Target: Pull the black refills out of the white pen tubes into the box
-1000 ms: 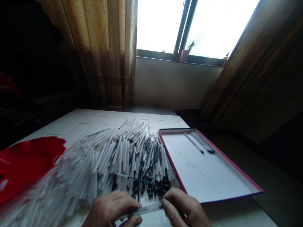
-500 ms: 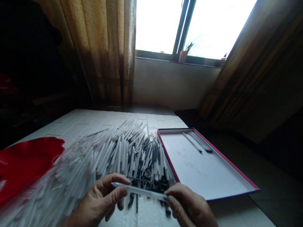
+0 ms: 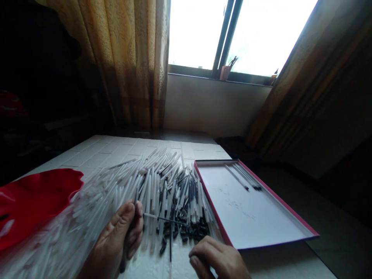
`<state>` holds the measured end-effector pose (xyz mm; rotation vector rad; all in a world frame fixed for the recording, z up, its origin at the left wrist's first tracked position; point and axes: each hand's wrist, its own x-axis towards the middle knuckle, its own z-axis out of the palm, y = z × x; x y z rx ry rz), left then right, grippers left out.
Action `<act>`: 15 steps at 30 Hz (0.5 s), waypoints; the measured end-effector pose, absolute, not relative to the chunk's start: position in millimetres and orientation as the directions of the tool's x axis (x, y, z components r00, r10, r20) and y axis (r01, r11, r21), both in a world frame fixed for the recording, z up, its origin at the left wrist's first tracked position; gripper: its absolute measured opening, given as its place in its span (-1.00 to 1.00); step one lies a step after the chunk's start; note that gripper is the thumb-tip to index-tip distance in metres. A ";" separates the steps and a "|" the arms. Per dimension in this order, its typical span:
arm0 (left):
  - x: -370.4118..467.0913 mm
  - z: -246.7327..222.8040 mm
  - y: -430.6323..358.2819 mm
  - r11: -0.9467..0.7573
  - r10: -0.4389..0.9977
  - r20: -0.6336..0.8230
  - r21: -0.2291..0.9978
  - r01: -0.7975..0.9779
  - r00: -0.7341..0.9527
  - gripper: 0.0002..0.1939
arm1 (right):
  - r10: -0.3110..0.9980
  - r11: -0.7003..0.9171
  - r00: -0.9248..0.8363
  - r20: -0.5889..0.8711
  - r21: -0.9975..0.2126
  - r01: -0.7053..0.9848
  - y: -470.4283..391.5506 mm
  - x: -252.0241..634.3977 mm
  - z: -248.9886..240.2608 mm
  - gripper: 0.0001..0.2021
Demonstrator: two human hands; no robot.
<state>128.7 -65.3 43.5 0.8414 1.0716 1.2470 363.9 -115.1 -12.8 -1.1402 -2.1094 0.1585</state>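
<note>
My left hand (image 3: 116, 236) is closed around a slim dark pen (image 3: 136, 193), held nearly upright, its tip above my thumb and its dark lower end below the palm; most of its length is hidden by the fingers. My right hand (image 3: 219, 257) is curled with thumb and fingertips together near the box's front corner; whatever it pinches, if anything, is hidden. Between and beyond the hands spreads a heap of clear pen barrels (image 3: 151, 186), with thin ink refills (image 3: 171, 221) and black pen caps (image 3: 197, 230) at its near right side.
To the right lies a shallow red-edged box lid (image 3: 226, 221) with several pens (image 3: 247, 176) along its far right side. A red wavy-rimmed bowl (image 3: 37, 193) stands at left. The white brick-patterned table (image 3: 116, 145) reaches toward curtains (image 3: 130, 58) and a window (image 3: 197, 31).
Both hands held a clear pen barrel crosswise between them. Now my right hand is off it and lower, while my left has turned, with a dark pen upright in its fingers.
</note>
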 end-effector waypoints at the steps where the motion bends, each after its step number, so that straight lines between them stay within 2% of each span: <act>1: 126.5 43.0 -64.0 0.159 0.982 -0.182 0.938 -0.307 -0.047 -0.37 | 0.755 0.610 -0.360 0.548 -0.383 0.694 -114.1 364.6 -13.7 -0.71; 4: 118.4 42.6 -56.3 0.078 0.991 -0.106 0.954 -0.290 -0.081 -0.36 | 0.694 0.649 -0.404 0.596 -0.277 0.708 -111.9 365.6 -17.7 -0.70; 6: 112.5 45.6 -48.3 -0.065 0.995 0.041 0.953 -0.296 -0.087 -0.42 | 0.659 0.670 -0.420 0.624 -0.234 0.704 -111.2 366.1 -21.4 -0.69; 9: 103.1 55.0 -35.5 -0.260 0.959 0.209 0.919 -0.297 -0.192 -0.48 | 0.623 0.685 -0.422 0.658 -0.200 0.700 -110.7 367.6 -27.3 -0.70; 15: 91.1 67.6 -21.2 -0.410 0.889 0.302 0.861 -0.301 -0.345 -0.46 | 0.614 0.696 -0.423 0.666 -0.205 0.688 -109.2 364.7 -27.1 -0.77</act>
